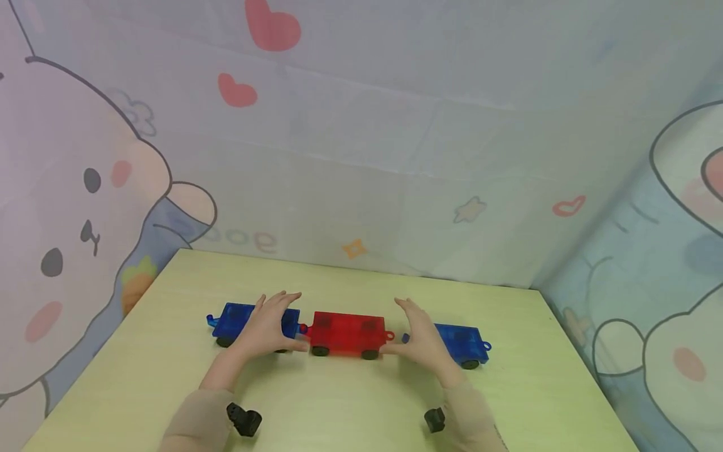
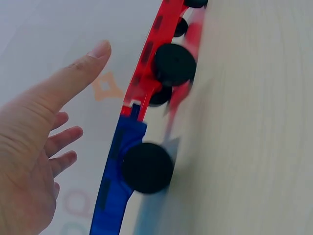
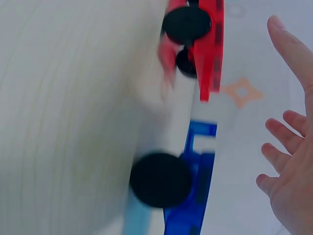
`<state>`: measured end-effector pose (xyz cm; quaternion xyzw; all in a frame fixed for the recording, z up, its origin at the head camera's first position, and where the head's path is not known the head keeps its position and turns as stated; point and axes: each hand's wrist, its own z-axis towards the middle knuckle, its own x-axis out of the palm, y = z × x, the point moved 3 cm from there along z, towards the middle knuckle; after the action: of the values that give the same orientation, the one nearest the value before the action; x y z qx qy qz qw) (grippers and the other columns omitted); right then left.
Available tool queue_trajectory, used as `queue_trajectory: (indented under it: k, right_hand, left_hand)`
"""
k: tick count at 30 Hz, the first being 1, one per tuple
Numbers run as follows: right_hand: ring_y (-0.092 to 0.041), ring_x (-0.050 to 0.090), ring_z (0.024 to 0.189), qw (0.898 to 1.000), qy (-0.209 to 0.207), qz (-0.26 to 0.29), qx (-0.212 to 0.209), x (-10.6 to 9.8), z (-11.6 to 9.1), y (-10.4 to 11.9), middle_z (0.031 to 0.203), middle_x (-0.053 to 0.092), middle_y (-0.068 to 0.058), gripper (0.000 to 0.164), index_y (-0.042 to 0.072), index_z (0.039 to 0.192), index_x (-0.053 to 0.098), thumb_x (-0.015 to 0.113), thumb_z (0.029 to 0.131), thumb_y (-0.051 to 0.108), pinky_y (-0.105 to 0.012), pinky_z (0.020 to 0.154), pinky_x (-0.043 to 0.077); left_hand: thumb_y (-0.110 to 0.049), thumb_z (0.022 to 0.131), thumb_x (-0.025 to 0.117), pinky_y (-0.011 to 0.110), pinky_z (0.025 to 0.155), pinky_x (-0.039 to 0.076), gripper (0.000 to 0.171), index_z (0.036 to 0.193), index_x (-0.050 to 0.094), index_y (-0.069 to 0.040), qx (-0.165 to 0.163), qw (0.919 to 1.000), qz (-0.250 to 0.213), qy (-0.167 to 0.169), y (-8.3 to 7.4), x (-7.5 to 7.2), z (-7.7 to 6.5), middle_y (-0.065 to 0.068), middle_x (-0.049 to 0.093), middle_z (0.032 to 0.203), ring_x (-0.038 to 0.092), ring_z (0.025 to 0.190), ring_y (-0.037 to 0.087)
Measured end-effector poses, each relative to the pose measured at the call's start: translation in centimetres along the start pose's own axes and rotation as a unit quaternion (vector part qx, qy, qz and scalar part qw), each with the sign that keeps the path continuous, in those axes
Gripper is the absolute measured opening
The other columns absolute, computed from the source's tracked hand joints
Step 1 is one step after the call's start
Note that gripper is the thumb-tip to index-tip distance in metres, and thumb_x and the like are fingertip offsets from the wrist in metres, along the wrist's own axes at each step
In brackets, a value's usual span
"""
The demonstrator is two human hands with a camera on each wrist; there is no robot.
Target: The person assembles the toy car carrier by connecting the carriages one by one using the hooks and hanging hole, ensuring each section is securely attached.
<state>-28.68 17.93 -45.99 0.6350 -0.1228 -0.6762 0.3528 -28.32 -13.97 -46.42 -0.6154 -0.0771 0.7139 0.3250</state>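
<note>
Three toy train cars stand in a row on the table: a blue car (image 1: pixel 233 319) at left, a red car (image 1: pixel 347 333) in the middle, another blue car (image 1: pixel 467 342) at right. The left wrist view shows the left blue car (image 2: pixel 110 191) and the red car (image 2: pixel 142 68) hooked together. A gap separates the right blue car (image 3: pixel 198 191) from the red one in the right wrist view. My left hand (image 1: pixel 265 328), fingers spread, hovers above the left car's right part and covers some of it. Over the right car's left end is my right hand (image 1: pixel 425 342), likewise spread and holding nothing.
The pale yellow table (image 1: pixel 350 402) meets a cloth backdrop (image 1: pixel 361 157) printed with cartoon animals and hearts, which also rises along both sides. Black wrist devices (image 1: pixel 245 419) sit at my sleeves.
</note>
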Motion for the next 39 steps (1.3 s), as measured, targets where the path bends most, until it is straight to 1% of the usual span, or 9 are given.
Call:
queue_trajectory:
  k: [6,10,16,17,23,28,33,35,39]
  right_hand:
    - [-0.039,0.027,0.146,1.000,-0.002,0.003,0.026,-1.7,-1.1,-2.0,0.158,0.032,-0.014,0.100,0.012,0.152,0.032,0.086,0.072,0.037,-0.063,0.112,0.031]
    - [-0.041,0.029,0.145,1.000,-0.011,-0.007,0.027,-2.8,-1.8,-3.5,0.157,0.033,-0.016,0.100,0.011,0.152,0.031,0.086,0.073,0.036,-0.064,0.111,0.031]
    - [-0.045,0.032,0.141,0.999,-0.026,-0.027,0.022,-4.4,-2.7,-6.0,0.154,0.035,-0.021,0.099,0.005,0.150,0.033,0.087,0.072,0.034,-0.065,0.109,0.032]
    - [-0.045,0.033,0.140,0.999,-0.027,-0.032,0.019,-4.6,-2.8,-6.4,0.153,0.037,-0.022,0.098,0.004,0.150,0.034,0.087,0.072,0.033,-0.065,0.109,0.032]
    - [-0.046,0.038,0.136,0.998,-0.021,-0.056,0.004,-5.5,-3.5,-8.2,0.149,0.042,-0.024,0.097,0.000,0.147,0.037,0.087,0.071,0.034,-0.063,0.107,0.036]
    - [-0.046,0.039,0.136,0.998,-0.014,-0.051,0.017,-6.0,-3.8,-9.4,0.149,0.041,-0.024,0.098,0.000,0.148,0.036,0.086,0.072,0.036,-0.063,0.106,0.037]
    - [-0.047,0.038,0.136,0.998,-0.006,-0.052,0.028,-6.3,-3.8,-10.4,0.149,0.041,-0.025,0.097,0.000,0.147,0.038,0.086,0.072,0.037,-0.063,0.106,0.036]
    - [-0.048,0.037,0.136,0.998,-0.002,-0.057,0.028,-6.4,-3.8,-10.8,0.149,0.041,-0.026,0.096,-0.001,0.146,0.039,0.086,0.072,0.038,-0.065,0.107,0.034]
    - [-0.049,0.034,0.138,0.998,0.006,-0.064,0.020,-6.4,-3.7,-11.4,0.148,0.041,-0.029,0.095,-0.003,0.144,0.042,0.087,0.070,0.037,-0.067,0.112,0.024]
  left_hand:
    - [-0.045,0.064,0.089,0.064,0.118,0.011,0.101,0.145,0.044,-0.004,0.010,0.9994,-0.030,-0.012,-2.0,1.4,0.1,0.017,0.049,0.146,0.034,0.143,0.040]
    - [-0.040,0.064,0.090,0.063,0.118,0.014,0.100,0.144,0.044,-0.004,0.012,0.9985,-0.051,-0.014,-3.1,2.5,0.2,0.017,0.048,0.147,0.033,0.143,0.040]
    - [-0.039,0.064,0.090,0.062,0.115,0.027,0.098,0.144,0.045,-0.005,0.009,0.9977,-0.067,-0.002,-4.5,4.0,1.1,0.017,0.047,0.147,0.034,0.142,0.040]
    - [-0.039,0.064,0.090,0.061,0.113,0.030,0.097,0.144,0.045,-0.005,0.009,0.9979,-0.064,-0.001,-4.7,4.3,1.2,0.017,0.047,0.147,0.035,0.141,0.040]
    - [-0.039,0.064,0.090,0.060,0.110,0.035,0.096,0.142,0.047,-0.004,0.006,0.9982,-0.058,0.012,-5.4,5.4,2.0,0.017,0.047,0.147,0.039,0.138,0.040]
    - [-0.042,0.064,0.090,0.063,0.107,0.037,0.097,0.144,0.046,-0.006,0.000,0.9980,-0.058,0.024,-5.7,6.1,2.6,0.017,0.046,0.148,0.039,0.138,0.041]
    - [-0.043,0.065,0.089,0.060,0.111,0.034,0.098,0.143,0.046,-0.003,0.015,0.9982,-0.049,0.033,-6.2,6.5,3.3,0.015,0.048,0.147,0.039,0.139,0.038]
    - [-0.043,0.066,0.089,0.060,0.112,0.033,0.098,0.143,0.046,-0.002,0.018,0.9981,-0.046,0.038,-6.5,6.6,3.5,0.015,0.048,0.147,0.039,0.139,0.038]
    - [-0.042,0.066,0.089,0.061,0.113,0.031,0.098,0.144,0.045,-0.002,0.009,0.9977,-0.046,0.050,-6.6,6.9,3.8,0.016,0.047,0.148,0.037,0.141,0.038]
